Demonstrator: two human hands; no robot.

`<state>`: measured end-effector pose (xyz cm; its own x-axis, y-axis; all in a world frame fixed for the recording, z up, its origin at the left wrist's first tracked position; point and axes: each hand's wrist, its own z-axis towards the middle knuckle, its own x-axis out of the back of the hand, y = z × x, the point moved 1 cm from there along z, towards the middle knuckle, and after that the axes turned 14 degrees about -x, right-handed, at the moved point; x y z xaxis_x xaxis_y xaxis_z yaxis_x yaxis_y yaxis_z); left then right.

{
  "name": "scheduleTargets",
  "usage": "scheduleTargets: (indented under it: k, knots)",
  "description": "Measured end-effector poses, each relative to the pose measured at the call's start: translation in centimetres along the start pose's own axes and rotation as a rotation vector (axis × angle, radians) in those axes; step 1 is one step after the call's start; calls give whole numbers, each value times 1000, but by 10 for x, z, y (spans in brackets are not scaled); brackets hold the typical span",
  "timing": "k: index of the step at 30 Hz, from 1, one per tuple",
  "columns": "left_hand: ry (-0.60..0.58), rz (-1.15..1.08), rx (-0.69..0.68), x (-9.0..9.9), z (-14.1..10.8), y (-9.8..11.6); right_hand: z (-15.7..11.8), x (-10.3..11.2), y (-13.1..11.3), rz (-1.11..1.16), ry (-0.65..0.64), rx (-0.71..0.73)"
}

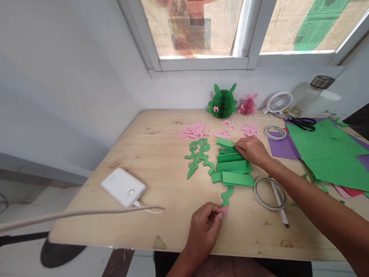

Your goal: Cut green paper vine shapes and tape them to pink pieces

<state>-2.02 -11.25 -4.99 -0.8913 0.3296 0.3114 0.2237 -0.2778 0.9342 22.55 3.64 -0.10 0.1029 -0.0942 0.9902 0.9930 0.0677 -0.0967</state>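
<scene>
My left hand (203,227) is closed in a pinch on a small pink paper piece (224,211), low over the front of the table. Just above that piece lies a wavy green paper cutout (227,195). Farther back, my right hand (252,150) has its fingers together on the end of a folded green paper strip (225,144). Several more folded green strips (238,178) lie in a column below it. To their left is a cluster of curly green cutouts (198,156). Pink paper cutouts (193,131) are spread behind.
A tape roll (259,198) lies over a pen-like cutter (278,200) by my right forearm. Another tape roll (275,132), scissors (302,123) and green sheets (331,150) are at right. Paper figures (223,104), a fan (278,102) and a bottle (308,98) stand behind. A corded power bank (122,186) lies left.
</scene>
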Motion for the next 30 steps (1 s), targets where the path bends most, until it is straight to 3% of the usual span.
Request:
scheduleTargets:
  k: [7, 16, 21, 26, 30]
  knots:
    - [8, 9, -6, 0, -1, -1, -7, -5, -3, 50, -53, 113]
    - [18, -16, -16, 2, -1, 2, 26, -9, -3, 122, -93, 23]
    - [24, -24, -16, 1, 0, 1, 40, -18, -15, 127, -185, 186]
    - [41, -36, -55, 0, -1, -3, 58, -25, 8, 54, -113, 48]
    - [36, -40, -12, -1, -2, -2, 70, -22, 35, 62, -19, -99]
